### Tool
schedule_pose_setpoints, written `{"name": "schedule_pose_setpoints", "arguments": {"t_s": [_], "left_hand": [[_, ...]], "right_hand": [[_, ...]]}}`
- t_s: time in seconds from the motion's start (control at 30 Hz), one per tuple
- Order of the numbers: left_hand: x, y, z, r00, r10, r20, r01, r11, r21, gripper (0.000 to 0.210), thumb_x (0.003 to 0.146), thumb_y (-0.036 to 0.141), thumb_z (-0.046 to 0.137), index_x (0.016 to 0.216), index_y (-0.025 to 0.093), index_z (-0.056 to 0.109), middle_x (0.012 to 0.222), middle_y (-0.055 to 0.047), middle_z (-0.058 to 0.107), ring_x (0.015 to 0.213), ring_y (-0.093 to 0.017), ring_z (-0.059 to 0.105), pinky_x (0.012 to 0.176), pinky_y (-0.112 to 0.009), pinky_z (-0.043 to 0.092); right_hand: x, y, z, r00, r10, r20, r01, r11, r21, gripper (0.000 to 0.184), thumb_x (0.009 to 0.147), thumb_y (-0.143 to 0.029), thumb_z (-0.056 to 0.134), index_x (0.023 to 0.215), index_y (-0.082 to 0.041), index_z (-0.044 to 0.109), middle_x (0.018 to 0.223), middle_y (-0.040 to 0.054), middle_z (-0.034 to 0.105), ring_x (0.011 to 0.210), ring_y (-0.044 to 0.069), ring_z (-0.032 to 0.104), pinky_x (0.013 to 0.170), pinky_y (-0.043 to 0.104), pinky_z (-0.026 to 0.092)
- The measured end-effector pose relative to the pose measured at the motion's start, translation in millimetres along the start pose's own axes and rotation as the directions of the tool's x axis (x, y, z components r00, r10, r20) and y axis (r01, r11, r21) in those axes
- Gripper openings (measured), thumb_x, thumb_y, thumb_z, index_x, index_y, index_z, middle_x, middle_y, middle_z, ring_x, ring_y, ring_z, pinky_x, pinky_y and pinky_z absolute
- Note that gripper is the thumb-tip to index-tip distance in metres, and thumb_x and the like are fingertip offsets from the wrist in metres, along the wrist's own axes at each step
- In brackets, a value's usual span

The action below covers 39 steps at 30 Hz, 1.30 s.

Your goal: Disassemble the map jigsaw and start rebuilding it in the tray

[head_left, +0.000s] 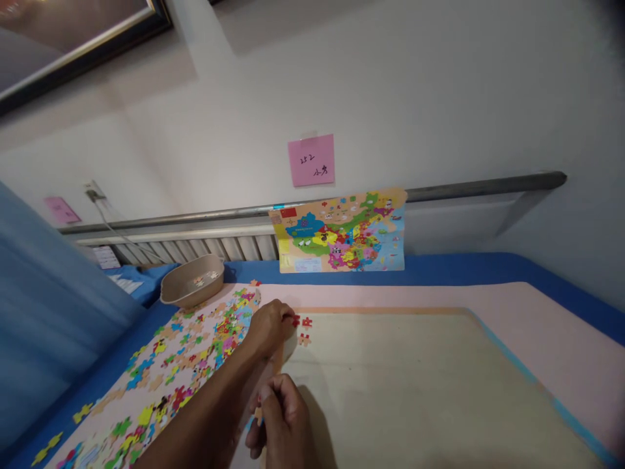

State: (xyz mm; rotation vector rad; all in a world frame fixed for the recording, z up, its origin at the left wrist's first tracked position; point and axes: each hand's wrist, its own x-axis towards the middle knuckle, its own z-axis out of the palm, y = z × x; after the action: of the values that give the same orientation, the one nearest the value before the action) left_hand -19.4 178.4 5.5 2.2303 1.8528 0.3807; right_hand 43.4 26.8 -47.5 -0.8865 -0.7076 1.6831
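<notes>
Where pieces point(195, 355) scatter — pink tabletop point(488, 296).

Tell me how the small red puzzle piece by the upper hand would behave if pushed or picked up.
The red puzzle piece lies flat and thin on the board, so it would probably slide, not roll. It looks tiny and light, likely needing a fingertip pinch. Its knobs may snag neighbouring pieces.

surface: blue-covered table point(454, 268) | on it: pale pink sheet point(547, 339) with beige puzzle board point(439, 391) | left: loose colourful puzzle pieces point(190, 358) | far left: tan tray point(192, 281)
</notes>
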Motion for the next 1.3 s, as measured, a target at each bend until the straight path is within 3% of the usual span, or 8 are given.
{"name": "schedule_pose_setpoints", "arguments": {"t_s": [0.13, 0.27, 0.47, 0.6, 0.8, 0.93, 1.3], "left_hand": [[3.0, 1.9, -2.1, 0.999, 0.025, 0.028, -0.025, 1.000, -0.001, 0.030, 0.093, 0.015, 0.061, 0.105, 0.024, 0.087, 0.114, -0.005, 0.082, 0.108, -0.022, 0.073, 0.090, -0.028, 0.051], [3.6, 6.0, -4.2, 0.998, 0.042, 0.053, -0.042, 0.999, -0.009, 0.031, 0.092, 0.014, 0.061, 0.106, 0.024, 0.087, 0.115, -0.005, 0.082, 0.110, -0.022, 0.073, 0.095, -0.028, 0.051], [3.6, 5.9, -6.1, 0.999, -0.008, 0.043, 0.005, 0.998, 0.067, 0.032, 0.092, 0.019, 0.062, 0.111, 0.024, 0.087, 0.117, -0.007, 0.082, 0.109, -0.024, 0.074, 0.091, -0.029, 0.052], [5.1, 2.7, -6.5, 0.995, 0.016, 0.094, -0.027, 0.994, 0.111, 0.034, 0.091, 0.021, 0.063, 0.115, 0.026, 0.086, 0.117, -0.007, 0.082, 0.110, -0.024, 0.074, 0.091, -0.028, 0.052], [4.9, -0.9, -6.1, 0.997, 0.001, 0.076, -0.006, 0.997, 0.078, 0.031, 0.095, 0.021, 0.060, 0.111, 0.025, 0.087, 0.116, -0.007, 0.082, 0.108, -0.023, 0.074, 0.091, -0.028, 0.052], [2.4, -5.0, -5.7, 0.995, 0.044, 0.084, -0.047, 0.998, 0.039, 0.029, 0.094, 0.020, 0.063, 0.109, 0.025, 0.087, 0.113, -0.007, 0.082, 0.107, -0.023, 0.074, 0.089, -0.028, 0.051], [1.5, -2.1, -9.6, 0.996, 0.023, 0.087, -0.029, 0.997, 0.069, 0.032, 0.093, 0.019, 0.060, 0.111, 0.025, 0.086, 0.116, -0.007, 0.082, 0.109, -0.024, 0.073, 0.091, -0.030, 0.051]], "right_hand": [[5.5, 2.0, -0.2, 1.000, 0.014, -0.010, -0.013, 0.998, 0.057, 0.035, 0.085, -0.056, 0.065, 0.081, -0.024, 0.053, 0.057, -0.0068, 0.053, 0.044, 0.009, 0.045, 0.042, 0.021, 0.030], [4.9, -3.0, 0.3, 0.998, 0.033, -0.045, -0.030, 0.998, 0.063, 0.043, 0.082, -0.064, 0.067, 0.085, -0.023, 0.056, 0.065, -0.0056, 0.055, 0.045, 0.008, 0.042, 0.040, 0.021, 0.027], [4.9, 1.3, -9.6, 0.996, 0.062, -0.065, -0.067, 0.995, -0.070, 0.049, 0.093, -0.073, 0.057, 0.082, -0.025, 0.053, 0.060, -0.0076, 0.043, 0.044, 0.009, 0.030, 0.042, 0.025, 0.020], [5.4, 2.0, -12.4, 0.995, 0.060, -0.073, -0.068, 0.992, -0.108, 0.046, 0.094, -0.070, 0.058, 0.079, -0.026, 0.051, 0.060, -0.0077, 0.041, 0.045, 0.010, 0.028, 0.044, 0.026, 0.019], [2.7, -1.8, -11.7, 0.995, 0.076, -0.068, -0.084, 0.988, -0.127, 0.039, 0.098, -0.061, 0.053, 0.083, -0.025, 0.054, 0.063, -0.0069, 0.044, 0.047, 0.010, 0.031, 0.045, 0.026, 0.019], [1.2, -0.7, -12.1, 0.994, 0.081, -0.067, -0.087, 0.992, -0.091, 0.041, 0.097, -0.064, 0.055, 0.084, -0.025, 0.055, 0.066, -0.0061, 0.046, 0.049, 0.010, 0.031, 0.046, 0.026, 0.020], [0.5, -3.0, -10.8, 0.995, 0.079, -0.063, -0.084, 0.993, -0.086, 0.043, 0.094, -0.067, 0.058, 0.082, -0.026, 0.055, 0.061, -0.0062, 0.046, 0.047, 0.011, 0.033, 0.046, 0.026, 0.023]]}}
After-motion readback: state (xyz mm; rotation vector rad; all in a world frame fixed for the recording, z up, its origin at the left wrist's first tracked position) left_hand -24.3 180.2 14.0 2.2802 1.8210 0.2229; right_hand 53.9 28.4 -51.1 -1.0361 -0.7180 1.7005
